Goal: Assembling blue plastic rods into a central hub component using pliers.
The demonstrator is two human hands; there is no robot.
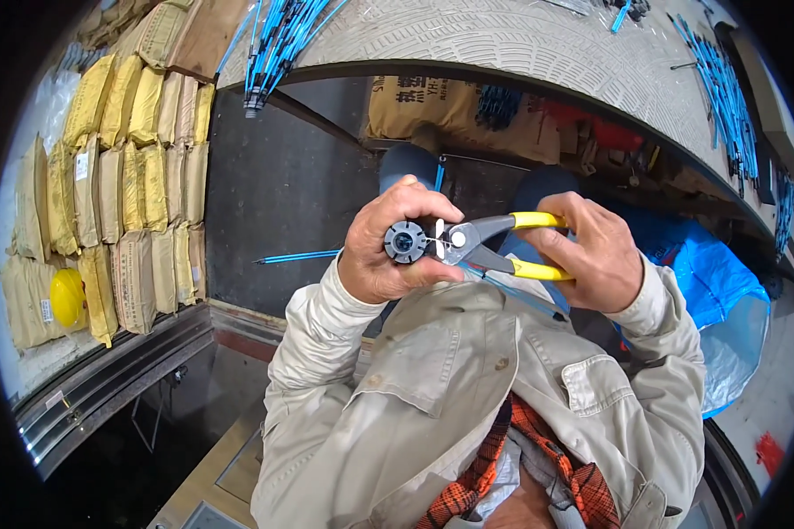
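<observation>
In front of my torso, my left hand (370, 242) is closed around a round black part (405, 242) with a slotted rim and a dark hollow centre. My right hand (598, 254) grips the yellow handles of a pair of cutting pliers (478, 236), which are spread apart. The pliers' head reaches the left thumb and fingers, right beside the black part. A small white strip shows at the jaws; whether they bite on it I cannot tell. Thin blue rods (513, 287) lie across my lap below the pliers.
Ahead curves a workbench (468, 35) with a bundle of blue rods (282, 40) hanging over its edge and more rods (722, 97) at right. Stacked paper sacks (119, 189) and a yellow rounded object (68, 298) stand left. A blue plastic bag (706, 273) sits right.
</observation>
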